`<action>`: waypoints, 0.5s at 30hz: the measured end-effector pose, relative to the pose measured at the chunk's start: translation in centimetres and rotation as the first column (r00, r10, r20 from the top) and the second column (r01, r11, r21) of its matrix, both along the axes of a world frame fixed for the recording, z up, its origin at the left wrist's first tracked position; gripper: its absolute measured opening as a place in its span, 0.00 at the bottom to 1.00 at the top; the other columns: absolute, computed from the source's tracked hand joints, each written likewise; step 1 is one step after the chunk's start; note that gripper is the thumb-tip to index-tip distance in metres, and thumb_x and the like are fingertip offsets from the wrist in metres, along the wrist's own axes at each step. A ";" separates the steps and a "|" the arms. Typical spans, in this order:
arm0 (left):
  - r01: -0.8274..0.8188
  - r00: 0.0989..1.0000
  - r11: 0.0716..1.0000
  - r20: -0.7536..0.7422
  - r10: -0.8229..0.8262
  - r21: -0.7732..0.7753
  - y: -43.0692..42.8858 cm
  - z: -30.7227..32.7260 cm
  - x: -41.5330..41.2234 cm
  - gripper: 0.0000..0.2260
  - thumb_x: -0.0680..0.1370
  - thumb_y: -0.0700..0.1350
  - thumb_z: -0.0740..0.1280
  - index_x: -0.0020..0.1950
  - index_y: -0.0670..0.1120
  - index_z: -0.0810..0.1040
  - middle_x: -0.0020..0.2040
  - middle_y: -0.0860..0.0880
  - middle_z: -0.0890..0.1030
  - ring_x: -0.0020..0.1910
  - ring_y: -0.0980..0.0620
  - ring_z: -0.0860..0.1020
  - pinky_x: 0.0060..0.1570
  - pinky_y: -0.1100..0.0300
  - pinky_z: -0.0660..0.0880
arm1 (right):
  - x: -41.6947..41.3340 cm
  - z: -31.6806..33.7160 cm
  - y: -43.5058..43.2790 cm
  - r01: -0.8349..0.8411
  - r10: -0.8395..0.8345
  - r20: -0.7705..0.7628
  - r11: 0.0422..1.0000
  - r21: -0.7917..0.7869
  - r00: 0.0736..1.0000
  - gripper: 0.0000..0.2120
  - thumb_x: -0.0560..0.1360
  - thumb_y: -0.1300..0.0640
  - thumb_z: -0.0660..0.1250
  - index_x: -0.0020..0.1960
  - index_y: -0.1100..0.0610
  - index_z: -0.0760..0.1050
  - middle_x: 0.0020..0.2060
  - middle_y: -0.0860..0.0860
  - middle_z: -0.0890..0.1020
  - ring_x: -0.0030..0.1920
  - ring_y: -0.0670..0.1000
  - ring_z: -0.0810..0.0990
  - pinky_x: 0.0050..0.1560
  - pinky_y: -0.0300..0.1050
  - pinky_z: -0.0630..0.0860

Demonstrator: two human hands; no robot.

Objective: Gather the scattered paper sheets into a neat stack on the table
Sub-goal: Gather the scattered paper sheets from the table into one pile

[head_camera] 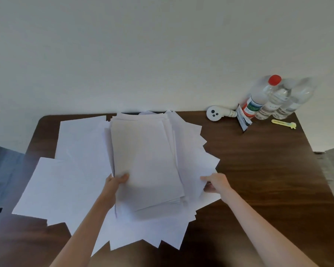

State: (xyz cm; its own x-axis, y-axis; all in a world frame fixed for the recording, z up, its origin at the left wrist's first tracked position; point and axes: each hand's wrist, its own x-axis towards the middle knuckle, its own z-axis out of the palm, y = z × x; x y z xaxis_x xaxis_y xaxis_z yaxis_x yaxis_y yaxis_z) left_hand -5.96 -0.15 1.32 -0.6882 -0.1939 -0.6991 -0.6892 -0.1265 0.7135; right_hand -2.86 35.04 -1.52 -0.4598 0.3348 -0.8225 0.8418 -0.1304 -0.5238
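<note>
A thick bundle of white paper sheets (145, 160) is lifted at its near left edge above the dark wooden table (268, 180). My left hand (116, 183) grips that edge, thumb on top. More loose sheets (193, 151) fan out under and to the right of the bundle. My right hand (215, 183) pinches the edge of those fanned sheets at the right. Two separate sheets (56, 189) lie flat at the left, one overhanging the table's left edge. Jagged sheet corners (143, 236) stick out toward me below the bundle.
At the table's far right stand several clear water bottles (278, 101), one with a red cap. Beside them lie a white round device (214, 113), a small dark packet (243, 120) and a yellow clip (283, 124). A pale wall rises behind the table.
</note>
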 end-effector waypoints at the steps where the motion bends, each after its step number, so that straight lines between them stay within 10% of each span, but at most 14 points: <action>1: -0.017 1.000 1.000 0.001 0.017 0.002 0.5 0.0 0.4 0.13 0.74 0.34 0.69 0.58 0.39 0.79 0.44 0.44 0.82 0.41 0.46 0.79 0.42 0.54 0.76 | 0.1 -0.2 0.5 0.061 -0.061 0.010 0.998 -0.031 0.998 0.10 0.71 0.63 0.74 0.51 0.64 0.78 0.47 0.60 0.84 0.47 0.60 0.84 0.52 0.55 0.82; 5: -0.040 0.999 0.999 0.003 0.040 -0.016 1.1 0.1 1.4 0.12 0.74 0.33 0.68 0.57 0.40 0.78 0.43 0.45 0.82 0.39 0.48 0.79 0.38 0.56 0.77 | -1.2 -0.2 1.8 0.220 -0.210 -0.209 0.975 0.029 0.955 0.11 0.73 0.60 0.72 0.55 0.56 0.76 0.52 0.56 0.80 0.53 0.58 0.80 0.53 0.58 0.81; 9: -0.086 0.996 0.996 0.010 0.087 -0.034 1.7 0.0 2.9 0.12 0.74 0.33 0.69 0.57 0.40 0.78 0.43 0.44 0.81 0.40 0.46 0.78 0.39 0.55 0.76 | -2.5 0.1 2.7 0.035 0.017 -0.248 0.978 0.205 0.969 0.09 0.74 0.60 0.71 0.54 0.59 0.80 0.50 0.53 0.81 0.50 0.52 0.79 0.42 0.44 0.79; 15: -0.128 0.992 0.991 0.013 0.129 -0.037 2.8 0.6 4.7 0.09 0.75 0.34 0.69 0.54 0.42 0.78 0.43 0.44 0.81 0.41 0.45 0.79 0.42 0.53 0.76 | -2.1 -0.3 2.8 -0.374 0.431 -0.191 0.886 0.274 0.882 0.20 0.73 0.51 0.72 0.42 0.70 0.76 0.33 0.57 0.74 0.37 0.55 0.75 0.39 0.48 0.76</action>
State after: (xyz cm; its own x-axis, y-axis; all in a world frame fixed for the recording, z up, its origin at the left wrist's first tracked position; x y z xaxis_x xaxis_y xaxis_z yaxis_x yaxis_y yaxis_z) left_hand -1.30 2.66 1.90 -0.6449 -0.3055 -0.7006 -0.6800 -0.1892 0.7084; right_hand -4.92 37.80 -1.84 -0.7671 0.2387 -0.5955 0.6405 0.3364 -0.6904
